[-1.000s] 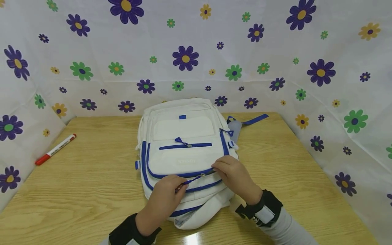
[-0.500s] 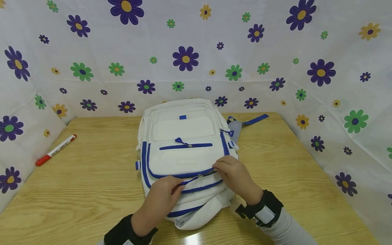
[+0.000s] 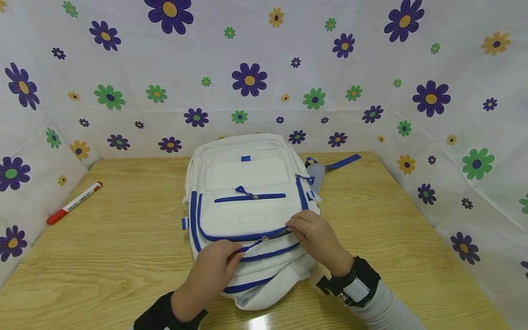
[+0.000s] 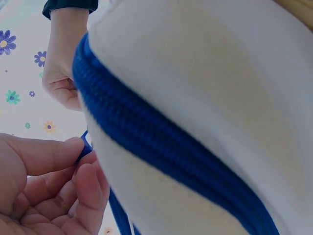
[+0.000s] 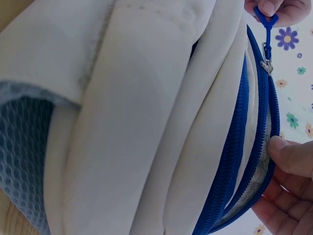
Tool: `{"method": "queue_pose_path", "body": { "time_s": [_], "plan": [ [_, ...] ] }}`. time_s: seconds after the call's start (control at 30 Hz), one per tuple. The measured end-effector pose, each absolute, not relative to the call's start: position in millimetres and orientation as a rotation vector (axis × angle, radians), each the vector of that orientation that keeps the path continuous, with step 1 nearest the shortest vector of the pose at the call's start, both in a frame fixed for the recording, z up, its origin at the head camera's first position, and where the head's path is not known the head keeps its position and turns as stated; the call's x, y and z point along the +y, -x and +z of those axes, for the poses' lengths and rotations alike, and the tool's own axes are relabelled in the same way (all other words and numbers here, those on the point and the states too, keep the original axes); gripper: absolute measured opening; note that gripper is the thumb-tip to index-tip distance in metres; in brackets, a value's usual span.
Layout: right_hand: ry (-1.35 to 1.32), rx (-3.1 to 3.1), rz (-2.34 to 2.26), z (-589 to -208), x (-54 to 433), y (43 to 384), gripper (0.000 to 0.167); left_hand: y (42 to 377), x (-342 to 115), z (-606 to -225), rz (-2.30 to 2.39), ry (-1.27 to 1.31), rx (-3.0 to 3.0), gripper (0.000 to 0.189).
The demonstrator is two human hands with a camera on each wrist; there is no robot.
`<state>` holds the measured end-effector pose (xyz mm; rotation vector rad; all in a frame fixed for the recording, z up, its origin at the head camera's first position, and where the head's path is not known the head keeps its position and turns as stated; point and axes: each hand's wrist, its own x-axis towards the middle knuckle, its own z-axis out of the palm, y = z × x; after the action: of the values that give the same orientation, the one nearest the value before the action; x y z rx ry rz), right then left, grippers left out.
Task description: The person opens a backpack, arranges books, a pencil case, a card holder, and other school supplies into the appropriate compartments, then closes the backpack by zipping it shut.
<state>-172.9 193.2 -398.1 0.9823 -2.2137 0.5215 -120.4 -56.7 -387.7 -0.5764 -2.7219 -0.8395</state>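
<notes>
A white backpack (image 3: 247,174) with blue zippers lies on the table in the head view. My left hand (image 3: 212,268) pinches the blue pull (image 5: 266,19) of the front pocket's zipper between thumb and finger. Its metal slider (image 5: 266,66) is seen in the right wrist view, with the zipper parted between it and my right hand. My right hand (image 3: 319,238) grips the pocket's zipper edge (image 5: 270,161) at its right corner. In the left wrist view another blue zipper (image 4: 146,132) runs across the white fabric and partly hides the pull.
A red-capped marker (image 3: 74,202) lies at the left of the wooden table (image 3: 136,238). A blue strap (image 3: 343,160) sticks out behind the backpack on the right. A flower-patterned cloth (image 3: 264,50) hangs at the back and sides.
My left hand has drawn the zipper pull and slider to the left and slightly toward me, and the parted stretch is longer. My right hand has stayed at the pocket's corner.
</notes>
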Motion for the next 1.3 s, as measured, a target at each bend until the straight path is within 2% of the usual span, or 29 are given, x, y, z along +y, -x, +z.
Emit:
{"method": "queue_pose_path", "body": {
  "time_s": [0.17,0.53,0.83,1.3],
  "plan": [
    [-0.971,-2.202,0.52,-397,193,172,0.014,119,-60,-388,-0.815,0.575,-2.713,0.007],
    [-0.956,-2.201,0.522,-397,192,172,0.018,118,-69,-387,-0.787,0.532,-2.741,0.007],
    [-0.958,-2.21,0.522,-396,192,173,0.014,117,-79,-388,-0.765,0.499,-2.76,0.007],
    [-0.957,-2.174,0.519,-395,191,174,0.02,115,-91,-385,-0.774,0.412,-2.82,0.008]
  ]
}}
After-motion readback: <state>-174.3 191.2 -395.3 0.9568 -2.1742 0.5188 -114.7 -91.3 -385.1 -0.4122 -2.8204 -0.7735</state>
